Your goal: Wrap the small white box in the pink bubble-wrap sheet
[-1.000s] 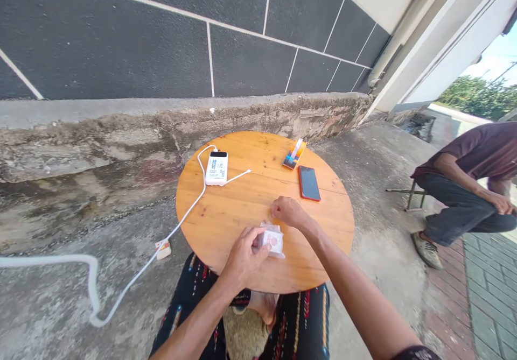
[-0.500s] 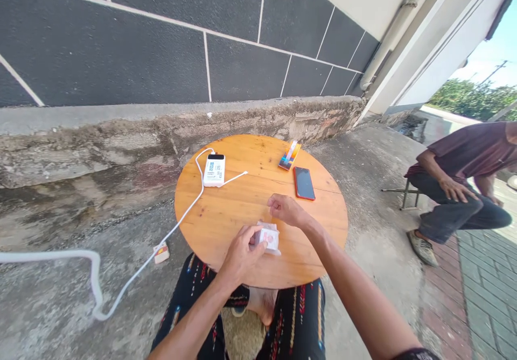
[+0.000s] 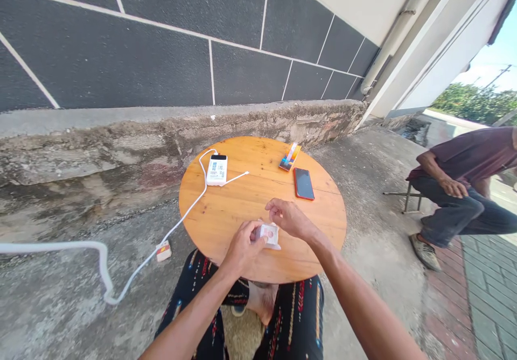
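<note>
A small white packet point(image 3: 270, 234) with a pink mark sits low over the near part of the round wooden table point(image 3: 226, 214). My left hand point(image 3: 241, 248) grips the packet from the left. My right hand point(image 3: 287, 216) hovers just above its right end, fingers curled and touching its upper edge. Whether the packet rests on the table or is lifted is unclear.
A white power bank point(image 3: 217, 169) with a white cable point(image 3: 183, 217) lies at the table's far left. A red-edged phone point(image 3: 304, 183) and a small colourful box point(image 3: 288, 158) lie far right. Another person point(image 3: 464, 182) sits at the right. A concrete ledge point(image 3: 121, 139) runs behind.
Both hands stayed on the packet; my right hand shifted slightly down toward it. The person at right moved their hands onto a knee. The view shifted a little.
</note>
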Motion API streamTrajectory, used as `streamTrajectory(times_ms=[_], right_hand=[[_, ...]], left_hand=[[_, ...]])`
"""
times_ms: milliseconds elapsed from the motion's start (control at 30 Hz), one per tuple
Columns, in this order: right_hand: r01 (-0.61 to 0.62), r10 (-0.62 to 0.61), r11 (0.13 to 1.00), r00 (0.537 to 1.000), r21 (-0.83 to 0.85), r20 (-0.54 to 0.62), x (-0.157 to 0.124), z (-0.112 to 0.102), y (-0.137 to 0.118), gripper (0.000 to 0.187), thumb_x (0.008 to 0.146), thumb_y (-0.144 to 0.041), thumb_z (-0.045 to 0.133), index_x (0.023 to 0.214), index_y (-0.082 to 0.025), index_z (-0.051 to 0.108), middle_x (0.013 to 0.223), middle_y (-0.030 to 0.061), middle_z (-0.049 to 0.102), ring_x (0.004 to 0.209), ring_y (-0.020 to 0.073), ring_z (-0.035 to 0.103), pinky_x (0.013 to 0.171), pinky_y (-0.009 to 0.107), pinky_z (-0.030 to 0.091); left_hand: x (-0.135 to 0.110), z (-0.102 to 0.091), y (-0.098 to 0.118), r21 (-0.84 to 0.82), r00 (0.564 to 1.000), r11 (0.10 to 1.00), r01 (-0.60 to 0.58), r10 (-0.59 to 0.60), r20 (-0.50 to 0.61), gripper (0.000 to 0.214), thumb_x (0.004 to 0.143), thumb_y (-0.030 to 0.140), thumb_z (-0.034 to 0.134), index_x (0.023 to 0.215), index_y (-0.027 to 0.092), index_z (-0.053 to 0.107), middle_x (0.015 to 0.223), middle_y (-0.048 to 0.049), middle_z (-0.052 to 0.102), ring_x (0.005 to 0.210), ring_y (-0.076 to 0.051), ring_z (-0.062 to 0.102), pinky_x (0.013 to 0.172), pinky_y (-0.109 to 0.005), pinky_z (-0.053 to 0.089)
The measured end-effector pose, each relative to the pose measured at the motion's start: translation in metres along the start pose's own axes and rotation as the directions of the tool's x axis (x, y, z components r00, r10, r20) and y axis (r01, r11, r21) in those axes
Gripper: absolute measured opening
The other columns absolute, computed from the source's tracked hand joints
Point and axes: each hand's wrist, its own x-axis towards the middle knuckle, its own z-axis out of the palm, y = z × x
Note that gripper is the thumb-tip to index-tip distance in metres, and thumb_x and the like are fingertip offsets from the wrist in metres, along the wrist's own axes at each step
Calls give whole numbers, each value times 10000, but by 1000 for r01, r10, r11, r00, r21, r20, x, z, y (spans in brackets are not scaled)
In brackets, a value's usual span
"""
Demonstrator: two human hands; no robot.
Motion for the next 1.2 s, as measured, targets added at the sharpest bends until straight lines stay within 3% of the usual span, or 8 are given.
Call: streamTrajectory(times_ms=[267, 533, 700, 833, 933, 1033, 1100, 1200], right_hand=[[35, -46, 979, 998, -200, -48, -22, 8, -15, 243, 824, -78, 476, 996, -179, 614, 833, 29, 686, 794, 153, 617, 754, 248, 395], [174, -222, 833, 974, -525, -30, -42, 23, -21, 202, 895, -117, 459, 1025, -170, 604, 808, 68, 662, 817, 209, 549, 783, 327, 338], [237, -312, 780, 950, -579, -30, -62, 30, -23, 404, 844, -32, 448, 1218, -163, 526, 956, 109, 664, 949, 241, 529, 849, 379, 345], [196, -330, 838, 925, -510, -187, -90, 41, -17, 464, 848, -26, 400, 1278, -178, 486, 1086, 108, 651, 1104, 253, 503, 920, 425, 350], [54, -229, 927, 866, -372, -444, -124, 62, -8, 407, 883, -81, 369, 1244, -205, 508, 1077, 96, 656, 1085, 243, 539, 905, 434, 394], [-111, -46, 975, 749, -194, -661, -163, 102, 3, 339, 897, -135, 386, 1186, -234, 533, 1107, 94, 645, 1063, 255, 571, 879, 450, 436], [-176, 43, 977, 705, -117, -708, -188, 133, 9, 342, 893, -152, 417, 1204, -242, 526, 1136, 94, 640, 1063, 258, 584, 874, 448, 461], [-142, 2, 979, 721, -145, -693, -215, 168, 17, 386, 868, -148, 463, 1226, -281, 517, 1141, 66, 652, 1060, 255, 601, 860, 431, 492]], left_hand=[[2, 2, -2, 25, 1000, 999, 25, -25, -14, 280, 738, 209, 578, 1007, 186, 649, 1006, -49, 636, 734, -134, 564, 732, -285, 482], [1, 4, 1, 16, 998, 999, 44, -43, -42, 289, 755, 212, 581, 1034, 179, 649, 986, -57, 637, 771, -145, 576, 752, -292, 480], [0, 4, 3, 15, 999, 1000, 18, -17, -50, 298, 782, 254, 571, 1063, 182, 642, 999, -61, 635, 818, -158, 585, 781, -303, 484], [-2, 5, 1, 35, 998, 999, 0, 2, -58, 327, 776, 254, 572, 1088, 181, 636, 1027, -70, 640, 874, -176, 597, 816, -319, 484], [-3, 7, 0, 48, 996, 999, -1, 5, -85, 356, 769, 241, 580, 1115, 175, 626, 1067, -82, 642, 944, -190, 598, 866, -336, 473], [-3, 9, -1, 67, 992, 998, -3, 11, -125, 388, 772, 249, 587, 1152, 171, 604, 1088, -88, 636, 950, -191, 597, 875, -338, 472], [-5, 9, 0, 105, 992, 995, 1, 12, -122, 387, 784, 274, 582, 1155, 166, 600, 1071, -88, 632, 875, -180, 601, 843, -335, 483], [-9, 2, 1, 166, 992, 986, -24, 44, -121, 383, 807, 324, 558, 1152, 162, 595, 1068, -86, 617, 823, -176, 594, 821, -336, 491]])
